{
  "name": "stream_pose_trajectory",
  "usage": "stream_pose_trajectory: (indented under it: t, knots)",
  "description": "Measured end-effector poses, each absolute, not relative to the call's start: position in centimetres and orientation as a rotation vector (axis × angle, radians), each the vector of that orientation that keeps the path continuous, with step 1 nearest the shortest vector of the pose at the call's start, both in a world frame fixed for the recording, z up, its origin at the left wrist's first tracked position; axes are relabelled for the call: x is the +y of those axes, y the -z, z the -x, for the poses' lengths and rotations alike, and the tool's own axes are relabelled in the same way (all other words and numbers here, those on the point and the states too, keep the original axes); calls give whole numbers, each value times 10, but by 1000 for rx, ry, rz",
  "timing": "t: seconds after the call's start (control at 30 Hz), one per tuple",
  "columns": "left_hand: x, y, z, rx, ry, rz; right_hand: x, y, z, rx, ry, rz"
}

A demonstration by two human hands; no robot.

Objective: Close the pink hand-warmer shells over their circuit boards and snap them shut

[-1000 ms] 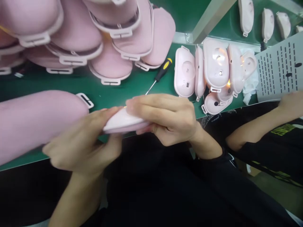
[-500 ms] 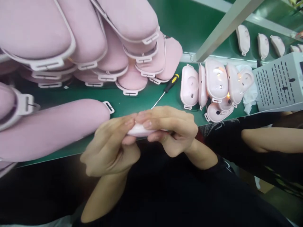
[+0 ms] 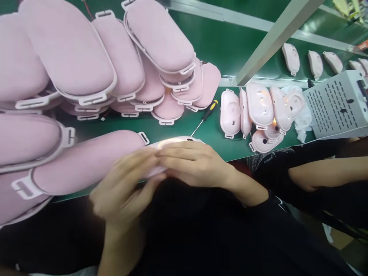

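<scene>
Between my two hands is a pale pink, rounded plastic casing (image 3: 175, 140) with a warm glow along its upper face and a dark round spot near its right end. My left hand (image 3: 123, 184), partly blurred, closes round its left end. My right hand (image 3: 194, 163) lies across its near side with the fingers bent over it. Most of the casing's front is hidden by my fingers. Just beyond it, a screwdriver (image 3: 209, 110) with a black and yellow handle lies on the green bench (image 3: 184, 124).
Large pink padded pieces (image 3: 83, 53) with slotted end loops are heaped at left. Several smaller pink casings (image 3: 260, 101), some glowing, stand at right beside white tissue (image 3: 301, 122) and a grey vented box (image 3: 339, 105). A metal post (image 3: 267, 50) rises behind. Another person's arm (image 3: 324, 166) is at right.
My right hand has turned and shifted left over the casing, which now shows its lit upper face. The whole view has moved, so the bench things sit slightly lower.
</scene>
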State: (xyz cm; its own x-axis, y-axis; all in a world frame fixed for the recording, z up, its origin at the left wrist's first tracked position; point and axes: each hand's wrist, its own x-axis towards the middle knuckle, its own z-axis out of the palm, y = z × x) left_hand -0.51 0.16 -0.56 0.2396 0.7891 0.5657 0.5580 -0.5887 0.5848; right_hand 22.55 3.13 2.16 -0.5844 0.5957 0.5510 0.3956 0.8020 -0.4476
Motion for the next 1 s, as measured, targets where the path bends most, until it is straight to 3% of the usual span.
stream_pose_trajectory:
  t: [0.2, 0.37, 0.53, 0.67, 0.8, 1.0]
  knots:
    - [5, 45, 11, 1389, -1280, -2476, 46, 9, -245, -2506, -110, 977]
    - [13, 50, 6, 1407, -1085, -2556, 65, 17, -276, -2606, -188, 989]
    - [30, 29, 6, 1273, -1280, -2574, 57, 8, -273, -2359, -186, 722]
    - [38, 21, 1, 1066, -1279, -2485, 42, 8, -256, -2156, -201, 801]
    - [37, 30, -9, 1035, -1598, -2352, 35, 13, -252, -2022, -164, 818]
    - [38, 37, -12, 1066, -1550, -2321, 35, 17, -267, -2162, -464, 998]
